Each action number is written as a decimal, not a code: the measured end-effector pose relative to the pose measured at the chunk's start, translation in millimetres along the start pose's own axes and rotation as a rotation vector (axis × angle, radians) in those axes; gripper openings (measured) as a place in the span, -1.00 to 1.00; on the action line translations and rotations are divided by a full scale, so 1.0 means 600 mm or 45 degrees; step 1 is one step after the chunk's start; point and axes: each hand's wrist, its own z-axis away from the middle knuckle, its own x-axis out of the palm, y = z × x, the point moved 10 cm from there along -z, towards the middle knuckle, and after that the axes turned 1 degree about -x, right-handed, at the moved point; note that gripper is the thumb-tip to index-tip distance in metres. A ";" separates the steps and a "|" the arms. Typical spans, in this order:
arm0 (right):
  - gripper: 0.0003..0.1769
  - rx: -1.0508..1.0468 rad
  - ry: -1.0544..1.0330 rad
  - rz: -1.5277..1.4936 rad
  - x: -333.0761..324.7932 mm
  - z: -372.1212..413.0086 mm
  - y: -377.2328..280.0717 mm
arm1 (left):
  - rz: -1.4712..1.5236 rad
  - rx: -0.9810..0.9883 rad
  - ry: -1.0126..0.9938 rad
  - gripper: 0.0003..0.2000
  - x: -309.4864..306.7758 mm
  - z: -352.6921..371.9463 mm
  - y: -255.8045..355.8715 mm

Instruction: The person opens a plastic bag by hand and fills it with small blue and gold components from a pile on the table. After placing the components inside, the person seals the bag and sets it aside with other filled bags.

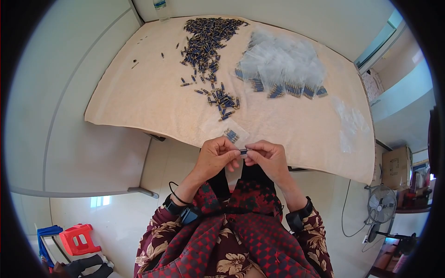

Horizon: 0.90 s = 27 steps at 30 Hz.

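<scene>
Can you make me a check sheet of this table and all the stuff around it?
Surface: table under a beige cloth.
Job's things: loose heap of small blue pieces; filled clear bags beside it; one small bag near the table edge.
Clutter: empty clear bags at the right; bottle at the far edge.
Hands: left hand and right hand pinch one blue piece together.
Cables: thin black cord at the left wrist; fan cable on the floor.
Surroundings: standing fan, cardboard box, red stool.

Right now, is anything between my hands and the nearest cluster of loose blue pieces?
Only a small clear bag holding a few pieces, just beyond the left hand and right hand pinching a blue piece. Past it, bare cloth reaches the cluster.
</scene>
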 end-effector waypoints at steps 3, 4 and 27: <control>-0.78 0.025 -0.010 0.085 -0.005 0.022 0.012 | -0.083 -0.126 -0.073 -0.92 0.009 0.010 -0.018; -0.79 0.053 -0.007 0.095 -0.006 0.029 0.017 | -0.084 -0.130 -0.076 -0.92 0.010 0.011 -0.019; -0.85 0.018 0.145 0.244 -0.048 0.019 0.009 | -1.652 0.632 0.427 -0.73 0.054 0.004 0.106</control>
